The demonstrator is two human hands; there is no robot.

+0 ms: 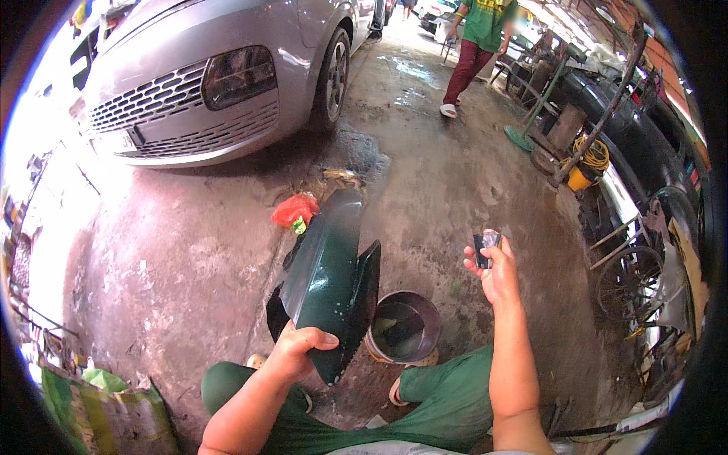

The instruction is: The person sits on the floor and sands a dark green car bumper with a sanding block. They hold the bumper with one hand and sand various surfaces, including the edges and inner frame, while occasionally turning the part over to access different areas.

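My left hand grips the near end of a dark green car body panel, its thumb lying on the wet, glossy face. Drops of water dot the panel's lower part, and it stands tilted in front of my knees. Out to the right and apart from the panel, my right hand is raised, with thumb and fingers closed on a small flat dark piece with a shiny greyish part; its exact kind cannot be made out. Beside the panel's right edge stands a bucket with murky water and something pale in it.
A grey car is parked at the far left. Behind the panel lies a red plastic bag. A person in a green shirt walks at the back. Along the right are a bicycle wheel, a yellow container and a green round-based stand.
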